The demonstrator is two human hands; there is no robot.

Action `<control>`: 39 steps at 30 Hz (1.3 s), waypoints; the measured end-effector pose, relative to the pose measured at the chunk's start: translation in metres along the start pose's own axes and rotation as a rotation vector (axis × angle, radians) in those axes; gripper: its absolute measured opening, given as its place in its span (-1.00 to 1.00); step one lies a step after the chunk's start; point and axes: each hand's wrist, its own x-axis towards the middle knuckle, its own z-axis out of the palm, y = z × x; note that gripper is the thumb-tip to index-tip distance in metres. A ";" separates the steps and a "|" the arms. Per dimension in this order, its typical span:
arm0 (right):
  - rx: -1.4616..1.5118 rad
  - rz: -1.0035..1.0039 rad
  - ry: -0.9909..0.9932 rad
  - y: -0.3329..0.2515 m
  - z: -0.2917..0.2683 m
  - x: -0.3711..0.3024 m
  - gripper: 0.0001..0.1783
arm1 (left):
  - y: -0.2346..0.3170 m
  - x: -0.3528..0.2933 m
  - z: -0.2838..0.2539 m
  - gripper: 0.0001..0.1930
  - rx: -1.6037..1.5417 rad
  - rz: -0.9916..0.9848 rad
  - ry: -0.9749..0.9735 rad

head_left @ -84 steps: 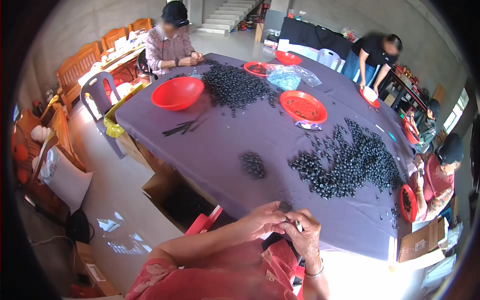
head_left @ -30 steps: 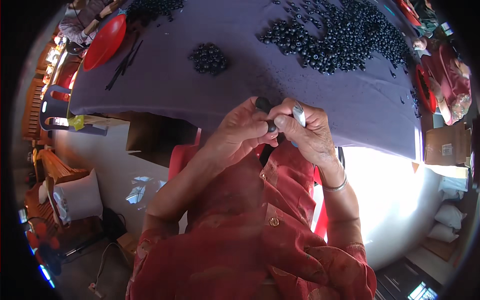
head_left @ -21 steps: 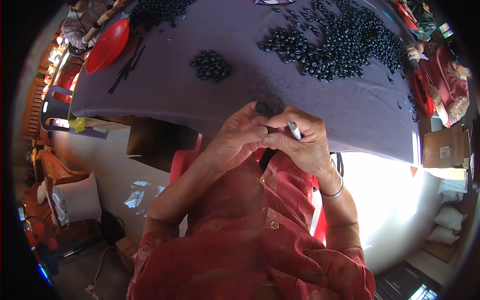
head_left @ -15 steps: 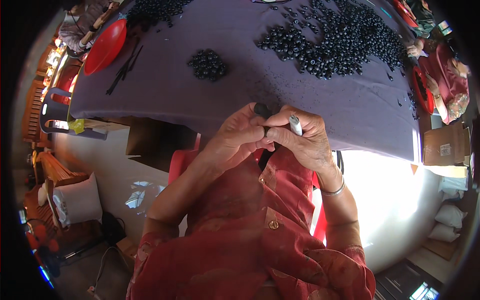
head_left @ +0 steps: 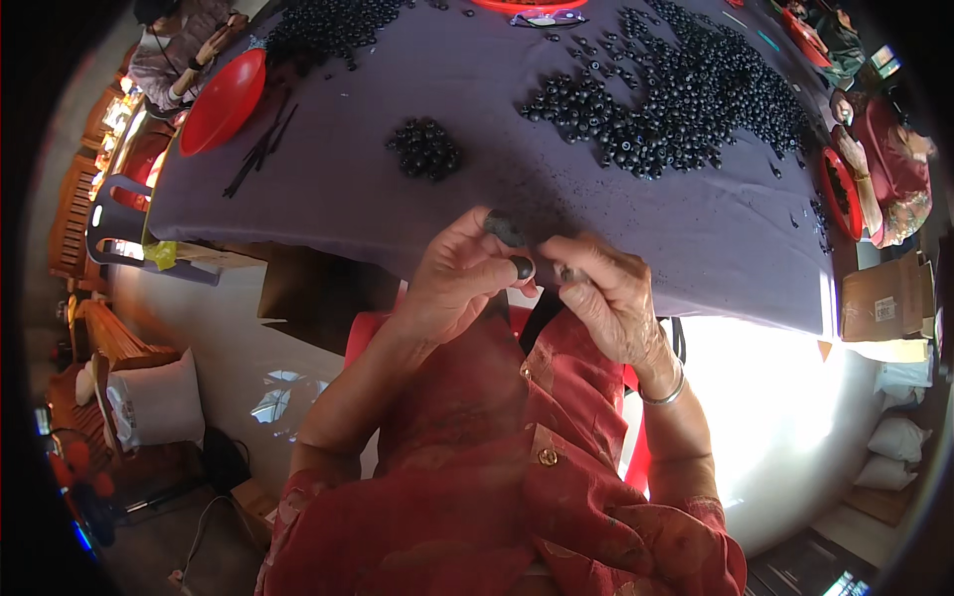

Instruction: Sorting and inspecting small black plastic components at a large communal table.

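Pinched between the thumb and fingers of my left hand (head_left: 452,283) is a small round black bead-like piece (head_left: 521,266). A dark cover (head_left: 505,229) sits on one fingertip of that hand. Just to its right, apart from it, my right hand (head_left: 614,303) is closed around a pale stick-shaped tool (head_left: 566,272). Only a little of the tool shows between the fingers. Both hands are held over my lap at the table's near edge. Past them lies a small cluster of similar black pieces (head_left: 424,149).
A large spread of black pieces (head_left: 656,109) covers the right of the purple tablecloth (head_left: 348,189); another heap (head_left: 323,35) lies far left. Dark strips (head_left: 260,149) lie beside a red bowl (head_left: 223,102). Other people sit at both sides, another red bowl (head_left: 843,194) at right.
My hands have parted, the right moving away from the piece in my left. The white tool, plainly visible before, is now mostly hidden. The view has shifted slightly.
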 end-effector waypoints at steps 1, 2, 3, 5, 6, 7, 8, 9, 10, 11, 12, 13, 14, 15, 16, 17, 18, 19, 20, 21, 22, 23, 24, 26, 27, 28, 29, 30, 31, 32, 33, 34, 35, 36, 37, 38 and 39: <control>-0.102 -0.049 -0.006 0.001 0.001 -0.002 -0.69 | 0.000 0.000 -0.001 -0.78 -0.015 0.009 -0.008; -0.203 -0.096 -0.012 0.001 0.001 -0.002 -0.66 | 0.001 0.000 -0.001 -0.79 -0.031 0.017 -0.014; -0.281 -0.113 -0.016 -0.001 0.003 0.000 -0.64 | 0.002 0.000 0.000 -0.79 -0.030 0.020 -0.015; -0.306 -0.131 -0.022 -0.002 0.004 0.000 -0.64 | 0.004 -0.001 0.003 -0.81 -0.046 0.007 -0.011; -0.330 -0.146 -0.029 -0.002 0.005 0.000 -0.64 | 0.004 0.000 0.002 -0.81 -0.046 0.008 -0.010; -0.330 -0.146 -0.029 -0.002 0.005 0.000 -0.64 | 0.002 0.000 0.000 -0.81 -0.055 0.011 -0.024; -0.323 -0.152 -0.021 -0.002 0.006 0.001 -0.64 | 0.001 0.000 -0.003 -0.81 -0.063 0.015 -0.037; -0.315 -0.157 -0.012 -0.001 0.006 0.002 -0.65 | -0.001 0.000 -0.004 -0.81 -0.063 0.015 -0.035; -0.314 -0.156 -0.012 -0.001 0.007 0.001 -0.65 | -0.002 0.000 -0.006 -0.82 -0.057 0.019 -0.035; -0.279 -0.128 -0.012 -0.001 0.007 0.001 -0.66 | -0.003 0.000 -0.007 -0.82 -0.052 0.022 -0.037; -0.243 -0.100 -0.012 0.000 0.008 0.001 -0.66 | -0.004 0.000 -0.008 -0.82 -0.051 0.021 -0.038; -0.243 -0.100 -0.011 0.001 0.008 0.001 -0.66 | -0.004 0.000 -0.008 -0.83 -0.066 0.015 -0.045; -0.236 -0.100 -0.010 0.002 0.008 0.000 -0.68 | -0.005 0.001 -0.008 -0.83 -0.082 0.009 -0.053; -0.228 -0.100 -0.009 0.003 0.008 0.000 -0.69 | -0.006 0.001 -0.008 -0.83 -0.082 0.010 -0.054; -0.229 -0.101 -0.008 0.003 0.008 0.000 -0.69 | -0.007 0.001 -0.007 -0.84 -0.097 0.009 -0.047; -0.232 -0.098 -0.003 0.002 0.008 0.000 -0.70 | -0.008 0.000 -0.007 -0.84 -0.112 0.007 -0.037; -0.234 -0.096 0.002 0.002 0.008 0.000 -0.71 | -0.008 0.001 -0.006 -0.84 -0.111 0.007 -0.037; -0.234 -0.096 0.003 0.002 0.009 0.000 -0.71 | -0.007 0.001 -0.006 -0.85 -0.113 0.009 -0.038; -0.230 -0.086 0.005 0.002 0.009 0.000 -0.72 | -0.007 0.001 -0.006 -0.85 -0.115 0.009 -0.040; -0.227 -0.076 0.007 0.002 0.009 -0.001 -0.73 | -0.007 0.001 -0.006 -0.85 -0.115 0.008 -0.040; -0.227 -0.075 0.008 0.003 0.011 -0.001 -0.73 | -0.006 0.001 -0.006 -0.85 -0.110 0.009 -0.042; -0.229 -0.073 0.022 0.004 0.012 -0.001 -0.74 | -0.006 0.001 -0.006 -0.86 -0.104 0.011 -0.045; -0.232 -0.071 0.037 0.004 0.012 -0.001 -0.75 | -0.006 0.001 -0.006 -0.86 -0.104 0.011 -0.045; -0.239 -0.031 -0.005 0.002 0.009 -0.002 -0.76 | -0.008 0.001 -0.007 -0.88 -0.122 0.004 -0.032; -0.247 0.009 -0.048 0.001 0.008 -0.002 -0.76 | -0.009 0.001 -0.008 -0.88 -0.122 0.004 -0.032; -0.247 0.010 -0.048 0.001 0.009 -0.002 -0.76 | -0.010 0.002 -0.010 -0.89 -0.132 -0.005 -0.035; -0.235 0.034 -0.048 0.002 0.010 -0.002 -0.76 | -0.010 0.002 -0.011 -0.89 -0.142 -0.014 -0.038; -0.223 0.058 -0.048 0.003 0.011 -0.002 -0.77 | -0.011 0.002 -0.011 -0.89 -0.142 -0.014 -0.037; -0.222 0.058 -0.049 0.003 0.011 -0.002 -0.77 | -0.012 0.001 -0.010 -0.90 -0.152 -0.015 -0.010; -0.215 0.076 -0.035 0.003 0.012 -0.002 -0.78 | -0.013 0.002 -0.010 -0.91 -0.161 -0.015 0.017; -0.207 0.094 -0.022 0.003 0.013 -0.002 -0.79 | -0.014 0.002 -0.010 -0.91 -0.163 -0.015 0.016; -0.209 0.095 -0.023 0.004 0.014 -0.001 -0.79 | -0.017 0.003 -0.012 -0.92 -0.150 -0.024 0.033; -0.193 0.151 0.045 0.006 0.015 0.000 -0.79 | -0.018 0.003 -0.013 -0.92 -0.137 -0.035 0.050; -0.178 0.208 0.113 0.009 0.015 0.001 -0.79 | -0.022 0.001 -0.008 -0.92 -0.140 -0.038 0.049; -0.212 0.236 0.152 0.017 0.011 0.004 -0.75 | -0.028 -0.004 -0.001 -0.93 -0.114 -0.076 0.006; -0.213 0.238 0.144 0.015 0.004 0.006 -0.75 | -0.032 -0.008 0.005 -0.93 -0.091 -0.108 -0.030; -0.035 0.371 0.113 0.009 -0.005 0.009 -0.73 | -0.024 -0.004 0.008 -0.94 -0.122 -0.136 0.017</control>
